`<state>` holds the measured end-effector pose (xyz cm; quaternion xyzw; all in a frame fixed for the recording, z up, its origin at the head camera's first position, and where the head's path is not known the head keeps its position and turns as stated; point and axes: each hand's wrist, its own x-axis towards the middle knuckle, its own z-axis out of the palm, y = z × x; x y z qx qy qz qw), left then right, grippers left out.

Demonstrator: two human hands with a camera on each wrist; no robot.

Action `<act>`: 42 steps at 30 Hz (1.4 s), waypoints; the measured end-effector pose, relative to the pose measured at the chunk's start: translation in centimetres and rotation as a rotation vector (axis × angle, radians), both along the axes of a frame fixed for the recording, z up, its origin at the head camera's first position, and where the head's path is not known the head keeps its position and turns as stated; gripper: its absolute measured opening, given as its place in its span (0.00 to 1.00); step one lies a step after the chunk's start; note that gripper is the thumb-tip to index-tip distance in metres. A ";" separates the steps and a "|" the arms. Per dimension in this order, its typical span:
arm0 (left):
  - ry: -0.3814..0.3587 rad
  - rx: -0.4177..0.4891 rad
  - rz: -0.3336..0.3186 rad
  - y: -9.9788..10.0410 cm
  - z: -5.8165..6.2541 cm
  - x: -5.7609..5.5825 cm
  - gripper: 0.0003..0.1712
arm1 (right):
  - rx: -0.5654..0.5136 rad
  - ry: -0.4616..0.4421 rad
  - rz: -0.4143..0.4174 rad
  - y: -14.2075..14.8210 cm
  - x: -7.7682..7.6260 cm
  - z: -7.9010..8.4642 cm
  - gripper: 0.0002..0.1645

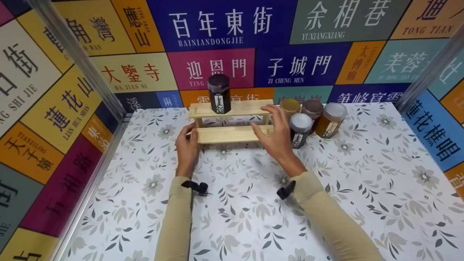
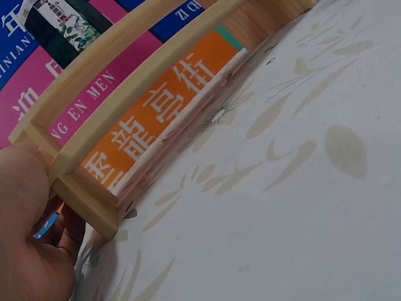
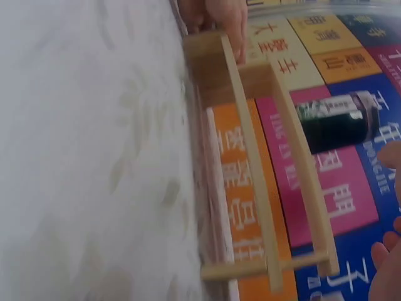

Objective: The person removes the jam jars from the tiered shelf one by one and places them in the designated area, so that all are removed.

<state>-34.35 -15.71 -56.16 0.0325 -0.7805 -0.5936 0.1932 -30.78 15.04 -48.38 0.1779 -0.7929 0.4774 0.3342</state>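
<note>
A two-step pale wooden rack (image 1: pixel 232 135) stands toward the back of the table. On its upper step, left of the middle, sits a dark lidded jar (image 1: pixel 219 95) with a white label, upright. My left hand (image 1: pixel 186 148) holds the rack's left end; in the left wrist view, the fingers (image 2: pixel 67 235) curl beside the wooden end piece. Spread at the rack's right end is my right hand (image 1: pixel 278 139), thumb and fingers apart. The right wrist view shows it (image 3: pixel 390 269) only at the edge, with a gap between it and the rack (image 3: pixel 254 188).
Right of the rack several jars stand close together: a dark jar with a pale lid (image 1: pixel 300 132), an amber jar (image 1: pixel 330 121), a brown-lidded jar (image 1: pixel 312 108) and a yellow-lidded one (image 1: pixel 290 106). Colourful sign panels (image 1: pixel 210 69) wall in the flower-patterned table (image 1: pixel 246 203).
</note>
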 end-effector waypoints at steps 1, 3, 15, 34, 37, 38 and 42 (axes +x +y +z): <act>0.001 0.002 0.003 0.0 0.0 0.0 0.18 | 0.001 -0.023 0.038 -0.7 -0.3 0.3 0.34; 0.002 0.000 0.003 0.1 -0.1 0.1 0.18 | -0.001 -0.080 0.110 -2.0 -1.1 1.0 0.37; 0.017 -0.021 -0.019 1.1 -0.3 0.0 0.18 | 0.105 -0.204 0.220 -7.2 -4.9 5.8 0.59; 0.012 -0.026 -0.019 0.4 -0.1 0.1 0.18 | 0.106 -0.122 0.002 -8.3 -5.9 4.6 0.40; 0.010 -0.021 -0.006 0.1 0.0 0.2 0.18 | 0.073 -0.099 0.005 -8.3 -5.8 4.3 0.37; 0.010 -0.021 -0.001 0.0 0.1 0.1 0.18 | 0.063 -0.100 0.008 -8.3 -5.8 4.3 0.37; -0.004 -0.010 0.006 -0.1 0.1 0.2 0.18 | 0.021 -0.132 0.005 -8.4 -6.0 4.3 0.36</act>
